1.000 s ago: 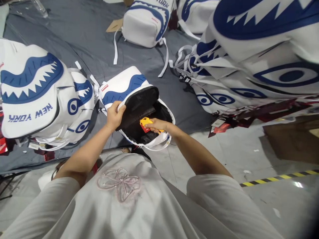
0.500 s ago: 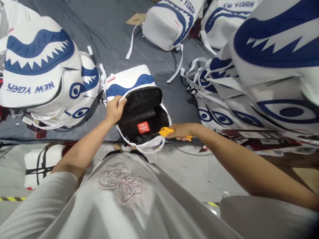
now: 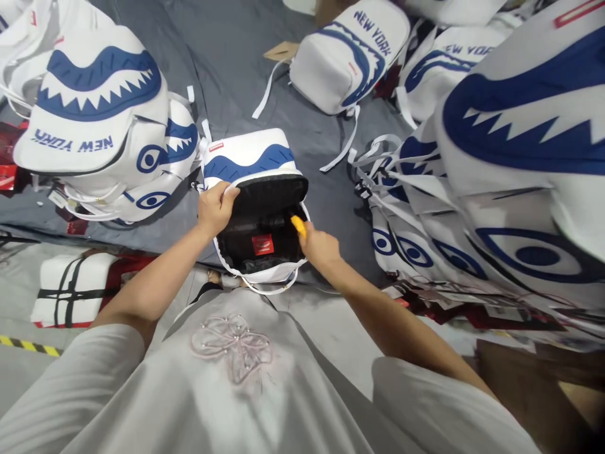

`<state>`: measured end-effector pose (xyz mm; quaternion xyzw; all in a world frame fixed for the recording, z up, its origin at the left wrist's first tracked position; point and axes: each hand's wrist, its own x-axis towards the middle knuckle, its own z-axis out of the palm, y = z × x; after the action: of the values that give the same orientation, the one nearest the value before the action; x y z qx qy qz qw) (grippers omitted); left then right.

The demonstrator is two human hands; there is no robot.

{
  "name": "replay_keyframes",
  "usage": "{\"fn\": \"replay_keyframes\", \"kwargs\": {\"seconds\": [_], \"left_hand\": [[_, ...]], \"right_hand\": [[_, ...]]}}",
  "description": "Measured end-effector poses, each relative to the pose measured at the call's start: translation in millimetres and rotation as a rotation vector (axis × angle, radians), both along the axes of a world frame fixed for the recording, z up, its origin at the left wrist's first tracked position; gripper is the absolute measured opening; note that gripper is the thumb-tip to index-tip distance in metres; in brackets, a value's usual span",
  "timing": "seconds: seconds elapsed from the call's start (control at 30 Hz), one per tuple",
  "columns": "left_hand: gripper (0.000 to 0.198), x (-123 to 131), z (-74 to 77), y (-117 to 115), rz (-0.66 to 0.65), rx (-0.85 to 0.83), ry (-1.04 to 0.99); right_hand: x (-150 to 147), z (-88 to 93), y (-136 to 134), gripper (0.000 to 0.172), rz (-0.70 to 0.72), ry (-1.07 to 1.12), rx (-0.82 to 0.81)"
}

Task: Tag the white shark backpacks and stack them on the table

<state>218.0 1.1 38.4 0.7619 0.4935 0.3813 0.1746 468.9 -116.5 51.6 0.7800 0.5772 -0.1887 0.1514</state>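
Observation:
A small white and blue backpack stands on the grey-covered table with its front flap folded up. Its black lining shows, with a red label inside. My left hand is closed on the flap's left edge, thumb on the rim. In my closed right hand are orange snips, held at the right side of the bag's opening. Their blades cannot be made out. The bag's white carry loop hangs at the near edge.
White backpacks with blue shark mouths are piled at the left and right. Another backpack lies at the back, its strap trailing on the grey cloth. A strapped white bundle is below the table's left side.
My right hand has moved from the bag's near right corner up and away from me along the right rim, carrying the snips. My left hand keeps its hold on the flap. The view has shifted slightly.

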Motion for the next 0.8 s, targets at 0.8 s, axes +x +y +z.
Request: {"fn": "replay_keyframes", "kwargs": {"seconds": [0.8], "left_hand": [[0.041,39,32.4,-99,-0.332,-0.498,0.085]], "right_hand": [[74,16.9,-88,0.052,-0.551,0.895,-0.188]]}}
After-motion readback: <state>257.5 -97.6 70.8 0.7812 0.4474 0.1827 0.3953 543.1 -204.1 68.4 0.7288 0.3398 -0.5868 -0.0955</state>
